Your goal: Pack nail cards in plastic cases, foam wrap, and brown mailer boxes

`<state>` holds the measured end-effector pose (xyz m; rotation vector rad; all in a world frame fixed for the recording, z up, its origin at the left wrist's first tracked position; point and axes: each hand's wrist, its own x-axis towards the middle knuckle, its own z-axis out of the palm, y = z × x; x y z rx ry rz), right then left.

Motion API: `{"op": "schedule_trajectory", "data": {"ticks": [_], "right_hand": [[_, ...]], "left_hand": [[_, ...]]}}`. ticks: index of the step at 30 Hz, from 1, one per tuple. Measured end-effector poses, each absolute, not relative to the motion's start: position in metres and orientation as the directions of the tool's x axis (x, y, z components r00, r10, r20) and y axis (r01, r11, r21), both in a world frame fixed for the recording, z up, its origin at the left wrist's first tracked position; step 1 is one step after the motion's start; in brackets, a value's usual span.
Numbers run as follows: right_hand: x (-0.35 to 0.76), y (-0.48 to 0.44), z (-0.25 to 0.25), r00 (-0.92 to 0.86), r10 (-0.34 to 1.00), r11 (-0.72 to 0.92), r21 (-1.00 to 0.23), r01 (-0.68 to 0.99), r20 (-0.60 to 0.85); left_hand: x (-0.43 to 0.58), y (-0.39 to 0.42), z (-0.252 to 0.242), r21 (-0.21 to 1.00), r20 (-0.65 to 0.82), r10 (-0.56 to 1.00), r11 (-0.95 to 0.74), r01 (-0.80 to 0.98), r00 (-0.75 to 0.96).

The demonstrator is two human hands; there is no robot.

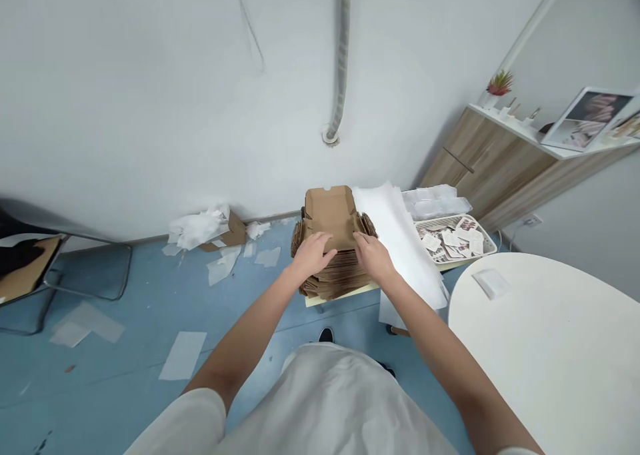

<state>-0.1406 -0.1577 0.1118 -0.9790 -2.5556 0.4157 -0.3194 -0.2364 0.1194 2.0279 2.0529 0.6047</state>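
Blue floor (pixel 155 308), white wall (pixel 175 108), pale-yellow-edged surface (pixel 315 302) near the wall. From my end I see 1 brown cardboard stack (pixel 345 278) at the surface's left end, along its front edge; 1 box blank (pixel 333 214) lies opened out on top. I have my left hand (pixel 314 254) on the blank's near left part, thumb apart from fingers. My right hand (pixel 373 255) is at its near right side, fingers bent over. Can't tell if either pinches cardboard. White sheets (pixel 395 235) right of stack, draping over the front edge; white basket (pixel 493 245) of cards (pixel 450 242) toward the right end.
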Motion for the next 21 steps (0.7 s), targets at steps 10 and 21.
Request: {"op": "schedule_trajectory", "data": {"ticks": [10, 21], "right_hand": [[-0.165, -0.123, 0.097, -0.420, 0.905, 0.424, -0.237, 0.874, 0.070], [-0.151, -0.101, 0.129, -0.143, 0.990, 0.083, -0.840, 0.536, 0.006]], "left_hand": [[-0.351, -0.247, 0.077, 0.373, -0.005, 0.992, 0.116, 0.921, -0.123], [-0.346, -0.244, 0.088, 0.385, -0.073, 0.994, 0.102, 0.917, -0.080]]}}
